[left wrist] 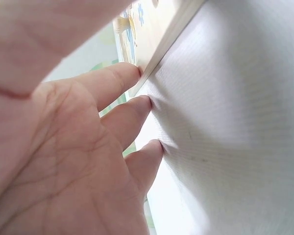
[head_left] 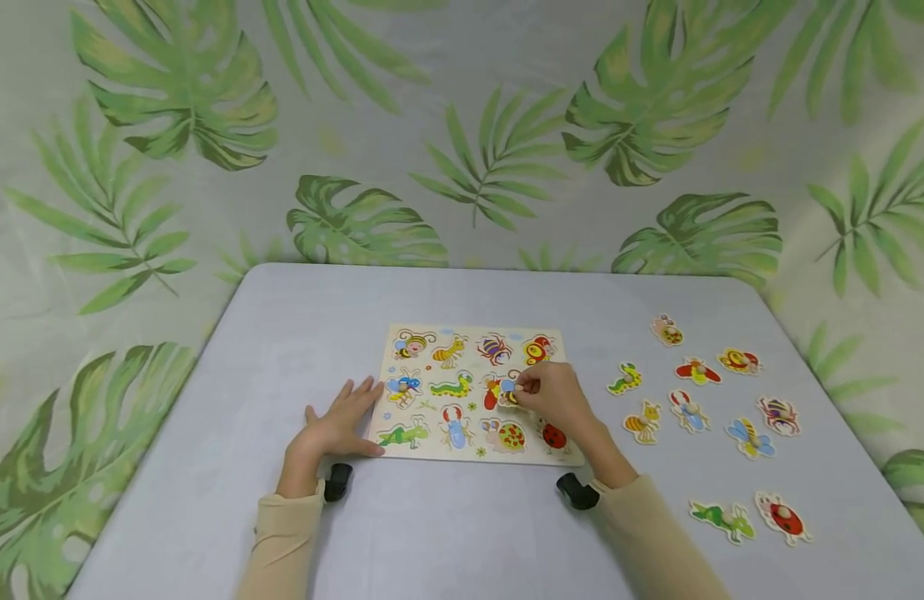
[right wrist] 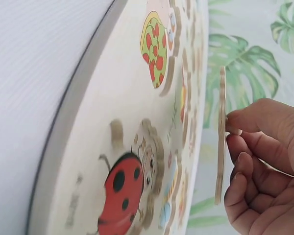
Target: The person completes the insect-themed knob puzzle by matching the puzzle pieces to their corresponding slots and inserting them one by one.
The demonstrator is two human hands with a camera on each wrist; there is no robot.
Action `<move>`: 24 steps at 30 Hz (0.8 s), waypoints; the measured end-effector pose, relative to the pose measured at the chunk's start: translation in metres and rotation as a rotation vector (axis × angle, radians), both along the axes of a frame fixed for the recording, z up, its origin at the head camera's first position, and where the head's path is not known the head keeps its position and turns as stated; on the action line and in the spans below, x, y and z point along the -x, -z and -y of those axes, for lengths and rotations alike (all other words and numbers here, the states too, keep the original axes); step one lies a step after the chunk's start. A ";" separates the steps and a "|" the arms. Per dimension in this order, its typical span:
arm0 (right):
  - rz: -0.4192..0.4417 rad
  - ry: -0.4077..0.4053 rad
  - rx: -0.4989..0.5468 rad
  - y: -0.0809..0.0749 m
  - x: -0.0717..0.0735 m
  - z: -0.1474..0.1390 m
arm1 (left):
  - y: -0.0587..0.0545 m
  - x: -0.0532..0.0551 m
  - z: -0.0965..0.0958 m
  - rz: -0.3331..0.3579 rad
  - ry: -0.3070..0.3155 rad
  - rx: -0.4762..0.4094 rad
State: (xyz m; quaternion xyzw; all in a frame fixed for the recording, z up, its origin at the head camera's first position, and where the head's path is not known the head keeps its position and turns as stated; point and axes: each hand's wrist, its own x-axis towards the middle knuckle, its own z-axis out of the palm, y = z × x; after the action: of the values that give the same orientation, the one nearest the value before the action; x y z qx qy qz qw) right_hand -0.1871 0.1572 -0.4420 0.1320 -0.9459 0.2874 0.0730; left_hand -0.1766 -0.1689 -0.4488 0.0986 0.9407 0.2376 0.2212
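A wooden peg puzzle board (head_left: 476, 333) printed with insects lies flat on the table. Over its right half, my right hand (head_left: 555, 398) pinches a puzzle piece (head_left: 509, 393), seemingly a bee with a blue wing, by its small knob. In the right wrist view this piece (right wrist: 220, 137) shows edge-on, raised off the board. My left hand (head_left: 337, 425) lies spread at the board's left edge, its thumb near the front left corner. Seen from the left wrist, one fingertip (left wrist: 132, 73) touches the board's side and other fingertips rest on the white cloth.
Several loose pieces lie to the right of the board, among them a snail (head_left: 667, 331), a caterpillar (head_left: 625, 379), a stag beetle (head_left: 689, 412) and a spider (head_left: 779, 416). Nearer the front are a grasshopper (head_left: 722, 521) and a ladybug (head_left: 783, 518). Behind the table hangs a leaf-patterned cloth (head_left: 506, 167).
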 end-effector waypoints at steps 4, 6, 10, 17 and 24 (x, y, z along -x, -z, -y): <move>0.003 -0.023 -0.006 0.001 0.008 0.009 | 0.001 0.000 -0.001 0.003 -0.007 -0.007; -0.010 -0.037 -0.010 0.002 0.013 0.014 | 0.001 0.000 -0.001 0.001 -0.011 -0.009; -0.026 -0.063 0.003 0.003 0.022 0.023 | 0.000 0.001 -0.002 -0.008 -0.011 -0.008; 0.022 -0.092 0.041 0.007 0.032 0.036 | 0.000 0.000 -0.003 -0.002 -0.016 -0.020; 0.008 -0.148 0.044 0.007 0.044 0.053 | 0.000 -0.001 -0.001 -0.008 -0.027 -0.012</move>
State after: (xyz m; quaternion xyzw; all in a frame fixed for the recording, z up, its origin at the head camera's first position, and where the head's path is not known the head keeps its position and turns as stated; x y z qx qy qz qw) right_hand -0.2314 0.1041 -0.4485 0.1988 -0.9273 0.3132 0.0504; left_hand -0.1761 -0.1679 -0.4490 0.0881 0.9414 0.2459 0.2135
